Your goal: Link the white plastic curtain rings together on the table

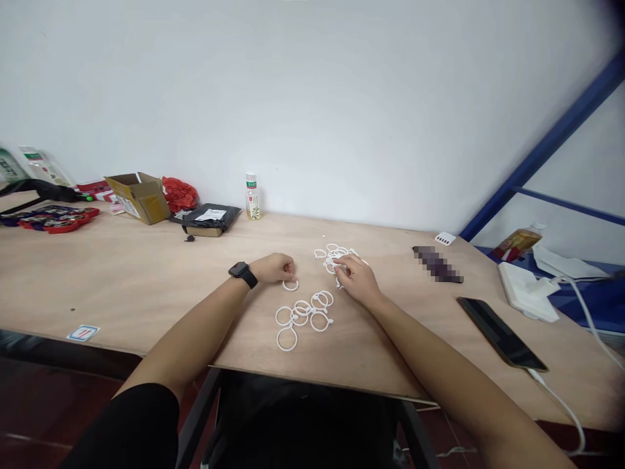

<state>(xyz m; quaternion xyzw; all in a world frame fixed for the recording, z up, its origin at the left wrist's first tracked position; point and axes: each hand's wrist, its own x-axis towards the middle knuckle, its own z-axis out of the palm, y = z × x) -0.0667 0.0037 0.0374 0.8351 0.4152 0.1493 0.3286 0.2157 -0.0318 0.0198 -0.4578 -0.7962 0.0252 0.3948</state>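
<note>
My left hand [277,268], with a dark watch [243,273] at the wrist, has its fingers curled together on the edge of a white plastic ring [290,285], which looks like a curtain ring with a small eyelet. At the pile of similar white rings [333,249], my right hand [358,277] has thumb and fingers bent together at the near side. White ring parts show at those fingertips, though the hand hides some of the pile. Closer to the table's front edge lies a loose group of several more rings [319,321], some overlapping.
A clear bottle [252,198] stands by the wall. Left of it are a black package [211,219], an open cardboard box [139,198] and a red bag [180,193]. On the right lie a phone [502,333] with a cable and a white power strip [527,291].
</note>
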